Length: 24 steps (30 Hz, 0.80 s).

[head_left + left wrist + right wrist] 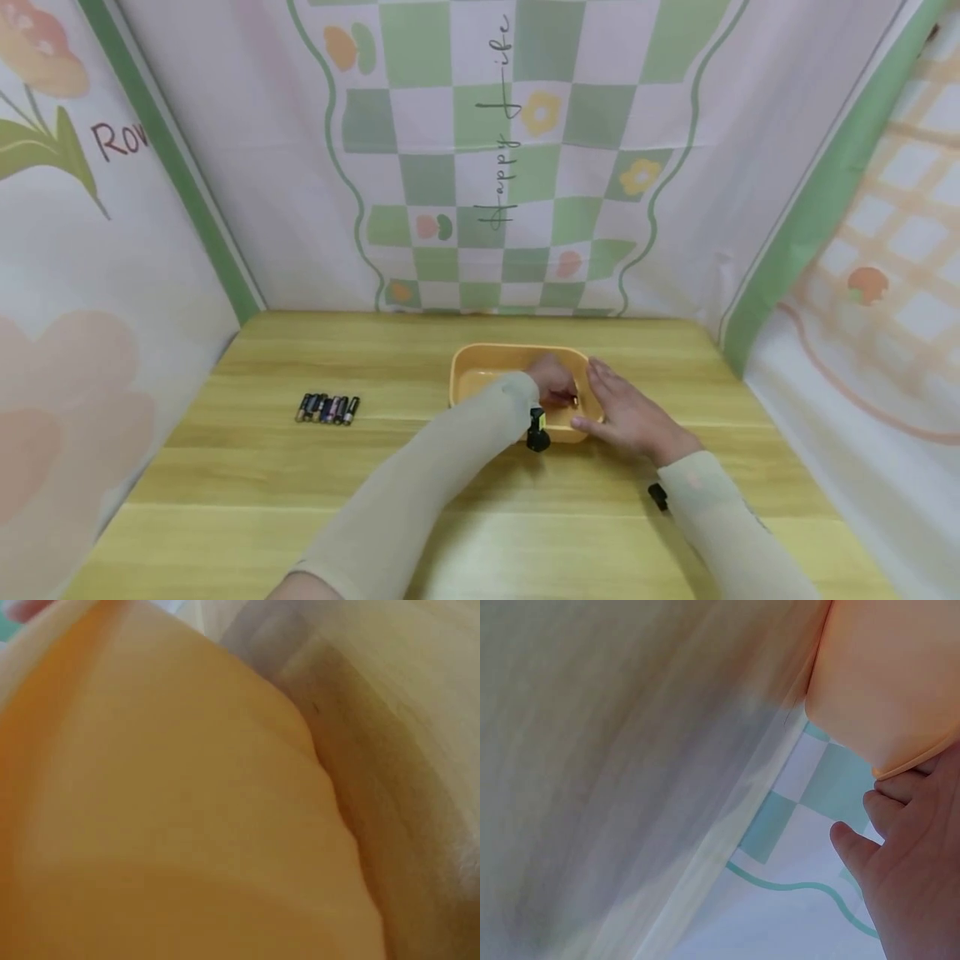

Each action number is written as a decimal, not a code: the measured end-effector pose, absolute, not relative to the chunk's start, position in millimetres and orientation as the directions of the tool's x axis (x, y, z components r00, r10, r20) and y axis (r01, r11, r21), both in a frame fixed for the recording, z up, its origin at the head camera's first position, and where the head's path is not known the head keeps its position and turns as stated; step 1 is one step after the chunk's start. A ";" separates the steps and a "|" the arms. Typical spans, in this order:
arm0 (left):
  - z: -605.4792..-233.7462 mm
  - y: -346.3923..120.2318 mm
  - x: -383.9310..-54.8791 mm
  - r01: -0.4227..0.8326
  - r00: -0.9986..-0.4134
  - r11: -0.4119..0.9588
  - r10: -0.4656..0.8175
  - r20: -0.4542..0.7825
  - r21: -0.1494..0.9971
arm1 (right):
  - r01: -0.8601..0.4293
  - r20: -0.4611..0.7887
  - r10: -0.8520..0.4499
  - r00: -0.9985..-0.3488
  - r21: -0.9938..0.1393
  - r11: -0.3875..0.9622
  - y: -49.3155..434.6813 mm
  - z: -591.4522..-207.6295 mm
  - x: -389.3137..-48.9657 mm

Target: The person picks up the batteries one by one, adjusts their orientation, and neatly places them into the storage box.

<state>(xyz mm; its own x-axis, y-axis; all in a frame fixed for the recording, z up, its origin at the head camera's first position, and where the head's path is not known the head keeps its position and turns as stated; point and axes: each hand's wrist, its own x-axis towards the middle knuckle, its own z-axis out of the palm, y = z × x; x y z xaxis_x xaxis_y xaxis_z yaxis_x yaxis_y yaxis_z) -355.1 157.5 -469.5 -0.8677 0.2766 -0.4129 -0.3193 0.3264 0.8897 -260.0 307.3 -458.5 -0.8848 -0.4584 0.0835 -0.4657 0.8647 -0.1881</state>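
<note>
A yellow-orange plastic basin (471, 385) stands on the wooden table. My left hand (552, 377) reaches down inside its right half, fingers curled. At those fingertips a small dark battery with a shiny gold-coloured end (575, 401) shows, mostly hidden by the hand. My right hand (633, 415) rests against the basin's right end, its fingers extended along the rim and its thumb at the near corner. In the right wrist view, the fingers of the right hand (919, 847) touch the rim of the basin (889, 690). The basin's outer wall (187, 787) fills most of the left wrist view.
Several batteries (327, 409) lie side by side in a row on the left part of the table (247, 475). Behind the table hangs a printed curtain (487, 192) with green checks, and more printed cloth hangs at both sides.
</note>
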 end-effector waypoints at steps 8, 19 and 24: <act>-469.7 157.6 -357.0 -0.278 -0.874 0.410 0.268 -0.405 0.869 | -0.467 0.094 -0.458 -0.884 -0.188 0.864 307.4 -461.3 -260.6; -469.8 160.6 -359.0 -0.208 -0.893 0.507 0.251 -0.374 0.836 | -0.465 0.087 -0.457 -0.885 -0.188 0.865 306.9 -462.1 -261.2; -467.3 159.8 -356.3 -0.172 -0.905 0.564 0.234 -0.356 0.807 | -0.468 0.082 -0.461 -0.884 -0.184 0.864 307.8 -461.8 -261.6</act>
